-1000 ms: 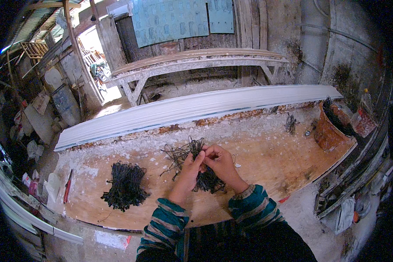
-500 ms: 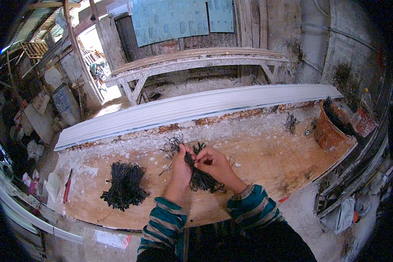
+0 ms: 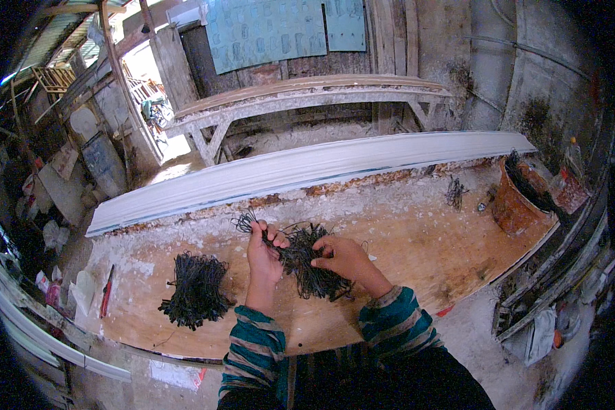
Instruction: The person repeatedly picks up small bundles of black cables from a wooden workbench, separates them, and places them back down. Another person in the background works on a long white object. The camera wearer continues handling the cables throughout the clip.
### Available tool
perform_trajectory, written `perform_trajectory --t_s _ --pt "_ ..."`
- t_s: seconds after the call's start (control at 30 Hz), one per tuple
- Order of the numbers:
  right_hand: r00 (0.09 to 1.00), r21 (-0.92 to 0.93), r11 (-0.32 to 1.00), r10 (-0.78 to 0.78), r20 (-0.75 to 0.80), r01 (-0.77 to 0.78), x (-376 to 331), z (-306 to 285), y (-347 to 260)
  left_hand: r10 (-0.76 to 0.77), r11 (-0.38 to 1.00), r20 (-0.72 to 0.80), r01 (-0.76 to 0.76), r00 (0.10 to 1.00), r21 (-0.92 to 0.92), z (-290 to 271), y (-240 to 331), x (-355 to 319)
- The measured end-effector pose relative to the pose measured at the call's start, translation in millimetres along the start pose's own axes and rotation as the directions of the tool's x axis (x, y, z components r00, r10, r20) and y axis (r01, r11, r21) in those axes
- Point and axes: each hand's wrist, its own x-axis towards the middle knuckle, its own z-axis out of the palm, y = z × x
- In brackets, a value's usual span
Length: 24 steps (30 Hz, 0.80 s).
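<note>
My left hand (image 3: 265, 254) pinches a few thin black wire ties (image 3: 247, 223) and lifts their looped ends above the wooden worktable (image 3: 417, 246). My right hand (image 3: 345, 257) is closed on a tangled bundle of black wire ties (image 3: 307, 263) that rests on the table between both hands. A second, tidier heap of black wire ties (image 3: 197, 289) lies on the table to the left of my left forearm. Both sleeves are striped teal and brown.
A long white panel (image 3: 307, 169) runs along the table's far edge. A rusty orange bucket (image 3: 516, 198) with dark wire stands at the right end, a small wire clump (image 3: 456, 191) near it. A red-handled tool (image 3: 106, 290) lies at the left. A white bench (image 3: 301, 102) stands behind.
My left hand has pulled a few ties out of the bundle and moved them up and to the left. The right hand has stayed on the bundle, shifting slightly right.
</note>
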Motion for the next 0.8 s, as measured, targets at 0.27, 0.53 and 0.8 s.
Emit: perform_trajectory --t_s 0.27,0.53,0.8 --pt "0.999 -0.203 0.979 0.009 -0.048 -0.018 3 11 17 -0.046 0.998 0.074 0.049 0.996 -0.042 -1 2 0" --pt "0.973 0.324 0.945 0.03 -0.23 0.048 11 6 20 -0.178 0.977 0.038 0.171 0.983 0.13 -2 -10 -3" --pt "0.973 0.542 0.832 0.013 -0.229 0.116 15 8 21 -0.209 0.909 -0.007 0.197 0.978 0.369 11 -22 -13"
